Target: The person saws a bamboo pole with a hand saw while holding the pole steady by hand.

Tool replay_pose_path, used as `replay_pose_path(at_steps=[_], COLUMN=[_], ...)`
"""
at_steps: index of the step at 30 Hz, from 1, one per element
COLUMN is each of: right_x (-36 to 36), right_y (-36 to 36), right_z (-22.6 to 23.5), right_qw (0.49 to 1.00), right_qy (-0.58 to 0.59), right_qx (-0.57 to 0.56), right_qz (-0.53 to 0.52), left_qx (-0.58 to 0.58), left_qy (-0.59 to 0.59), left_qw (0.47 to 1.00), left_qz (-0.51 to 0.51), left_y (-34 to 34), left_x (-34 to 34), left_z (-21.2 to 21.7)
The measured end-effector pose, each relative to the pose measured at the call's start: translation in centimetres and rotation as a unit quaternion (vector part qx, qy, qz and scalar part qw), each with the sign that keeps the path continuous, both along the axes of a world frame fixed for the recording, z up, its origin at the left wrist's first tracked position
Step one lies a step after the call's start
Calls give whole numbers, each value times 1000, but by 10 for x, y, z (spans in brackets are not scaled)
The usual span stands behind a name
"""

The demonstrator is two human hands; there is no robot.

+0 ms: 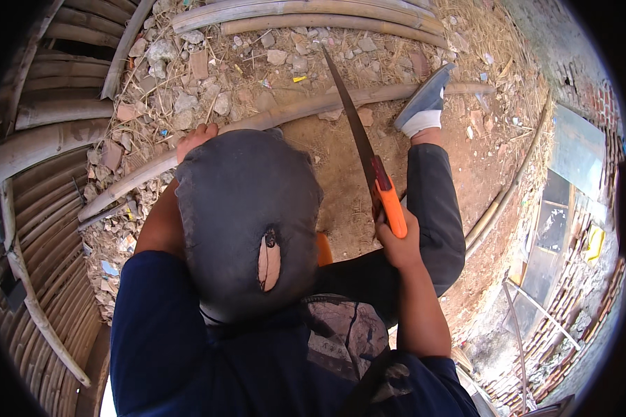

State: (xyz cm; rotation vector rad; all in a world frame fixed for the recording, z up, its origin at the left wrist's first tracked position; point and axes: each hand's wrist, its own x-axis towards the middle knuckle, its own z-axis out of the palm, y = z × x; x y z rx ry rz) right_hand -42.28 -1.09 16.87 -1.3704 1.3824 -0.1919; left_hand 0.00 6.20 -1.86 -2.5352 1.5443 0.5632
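My right hand [401, 240] is wrapped around the orange handle of a handsaw [355, 124]. Its long dark blade points away from me and crosses over a bamboo pole [305, 109]; whether it touches the pole, I cannot tell. The pole lies slantwise across the ground in front of me. My left hand [196, 140] grips this pole left of the blade, its fingers bent over it and partly hidden behind my raised left knee [247, 187]. The dark trousers are torn there. My right foot, in a grey shoe [424, 97], is set at the pole's right part.
More bamboo poles [313, 14] lie along the far side. Bamboo slats [55, 236] stand on the left. Broken stones [185, 103] and straw cover the ground beyond the pole. A brick wall [581, 326] runs along the right, with a curved pole [511, 191] beside it.
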Motion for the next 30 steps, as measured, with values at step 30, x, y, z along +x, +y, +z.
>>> replay_pose_path(at_steps=[30], right_x=[-9], right_y=[-20], right_z=[16], right_qw=[1000], right_qy=[-15], right_qx=[-2], right_qz=[-12], left_qx=[-40], left_qy=[-13], left_qw=[999], left_qz=[-15], left_y=[-1], left_x=[4], left_z=[-11])
